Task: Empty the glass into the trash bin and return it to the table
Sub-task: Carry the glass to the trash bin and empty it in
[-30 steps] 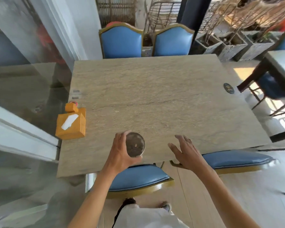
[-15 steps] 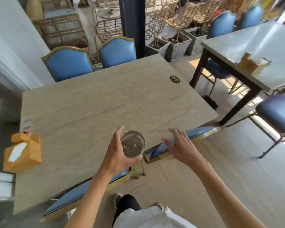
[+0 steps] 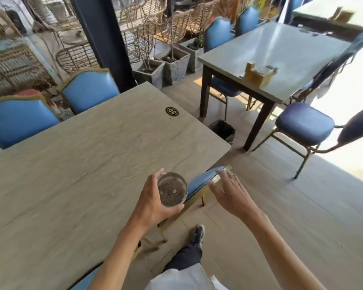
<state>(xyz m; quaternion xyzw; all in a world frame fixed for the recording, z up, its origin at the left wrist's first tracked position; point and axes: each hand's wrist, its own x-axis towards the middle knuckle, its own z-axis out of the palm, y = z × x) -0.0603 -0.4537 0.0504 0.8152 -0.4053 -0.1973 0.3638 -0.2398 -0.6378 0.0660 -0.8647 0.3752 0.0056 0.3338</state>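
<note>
Glass (image 3: 172, 189) is standing upright in the left hand (image 3: 153, 203), its long axis vertical and its open mouth pointing up toward the camera, with dark residue and a few pale bits inside. The fingers (image 3: 169, 212) are wrapping around its wall and holding it over the near edge of the table (image 3: 82, 164). The right hand (image 3: 232, 196) is hovering beside it, fingers spread and holding nothing. A dark object, probably the trash bin (image 3: 222, 129), is sitting on the floor beyond the table corner.
</note>
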